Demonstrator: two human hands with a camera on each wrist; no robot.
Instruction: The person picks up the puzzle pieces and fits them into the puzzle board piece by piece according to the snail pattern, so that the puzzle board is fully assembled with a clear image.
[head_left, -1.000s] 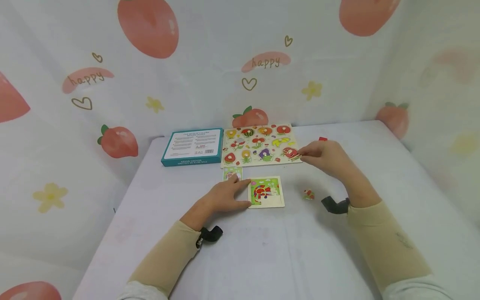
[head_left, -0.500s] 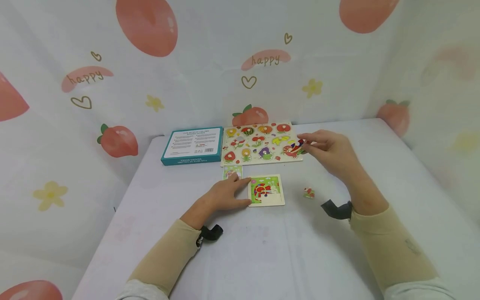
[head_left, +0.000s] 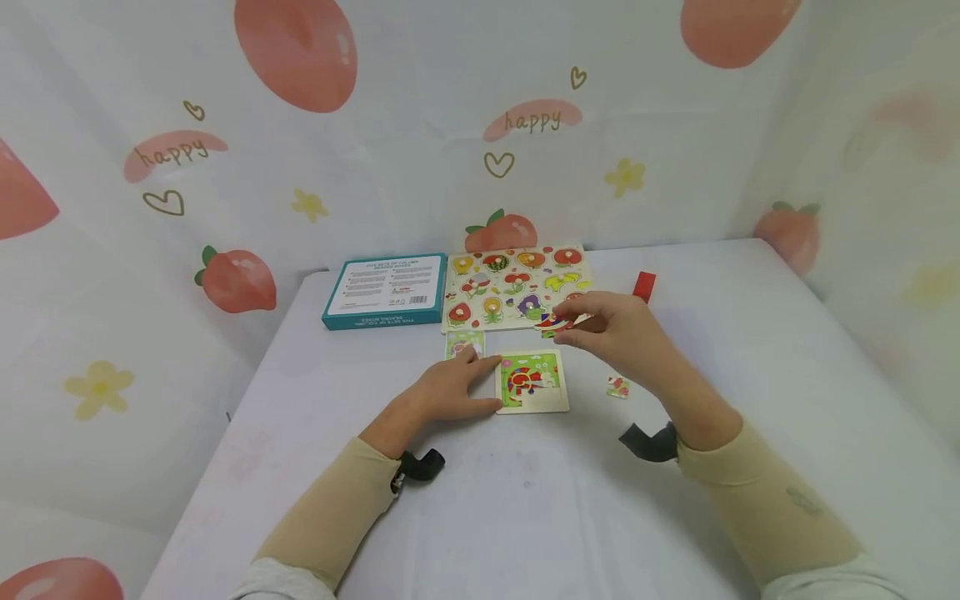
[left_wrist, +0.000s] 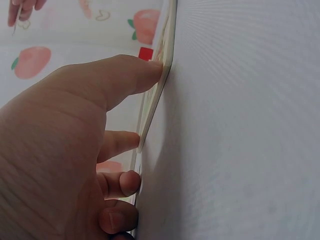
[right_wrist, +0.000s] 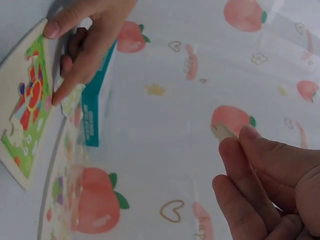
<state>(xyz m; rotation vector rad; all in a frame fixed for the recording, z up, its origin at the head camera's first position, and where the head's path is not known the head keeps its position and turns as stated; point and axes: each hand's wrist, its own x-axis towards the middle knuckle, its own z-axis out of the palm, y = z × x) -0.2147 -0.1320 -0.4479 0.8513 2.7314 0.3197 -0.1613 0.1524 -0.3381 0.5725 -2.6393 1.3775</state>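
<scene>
My left hand touches the left edge of a small wooden jigsaw board with thumb and index fingertip near two corners. In the left wrist view its thumb lies along the board's edge. The board carries a red and green picture, with a bare patch at its lower part. Above and behind the board, my right hand pinches a red, blue and green jigsaw piece between thumb and fingers. The right wrist view shows only the pale edge of that jigsaw piece. Another jigsaw piece lies right of the board.
A wooden fruit puzzle board lies behind, next to a teal and white box. A small picture card sits partly behind my left hand. Farther right is a red block. A fruit-printed cloth wall stands at the back.
My right hand, holding the jigsaw piece, has come left and lower from beside the fruit board. The red block shows more fully now. My left hand stays at the board's edge.
</scene>
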